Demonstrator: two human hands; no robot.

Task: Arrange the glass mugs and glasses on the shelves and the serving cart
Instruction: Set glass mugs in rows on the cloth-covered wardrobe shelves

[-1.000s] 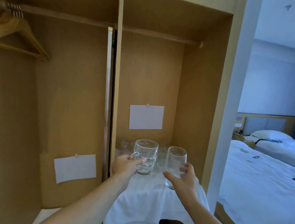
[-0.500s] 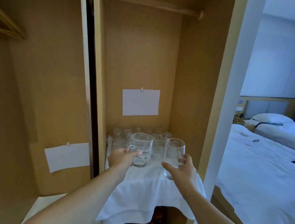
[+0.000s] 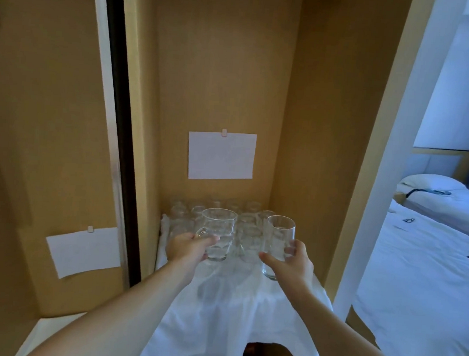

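- Now both hands are out over a white cloth (image 3: 216,317) that covers the shelf in the right bay of a wooden wardrobe (image 3: 310,127).
- Left hand (image 3: 187,248) grips a dimpled glass mug (image 3: 219,234) by its handle, thumb across the front; the mug is upright and its base looks just above the cloth, though contact cannot be told.
- Right hand (image 3: 291,262) holds a plain glass (image 3: 278,246), thumb on its near left side and fingers round its right side; the glass is upright, its base near the cloth's right edge.
- Mug and glass are apart, with a gap between them.
- Behind them, at the back edge of the shelf against the rear wall, a cluster of clear glasses (image 3: 219,210) stands in rows; the count is too blurred to tell.
- Compared with half a second ago, the camera has tipped down and moved closer: the rail at the top is out of view, and the cloth and cluster fill more of the picture.
- Both hands keep the same grips as before, and mug and glass stand as they did relative to the cluster.
- A white paper (image 3: 221,155) is clipped to the rear wall above the cluster; a second sheet (image 3: 83,250) hangs in the left bay.
- A bed (image 3: 430,277) with white linen lies to the right, past the wardrobe's side panel.
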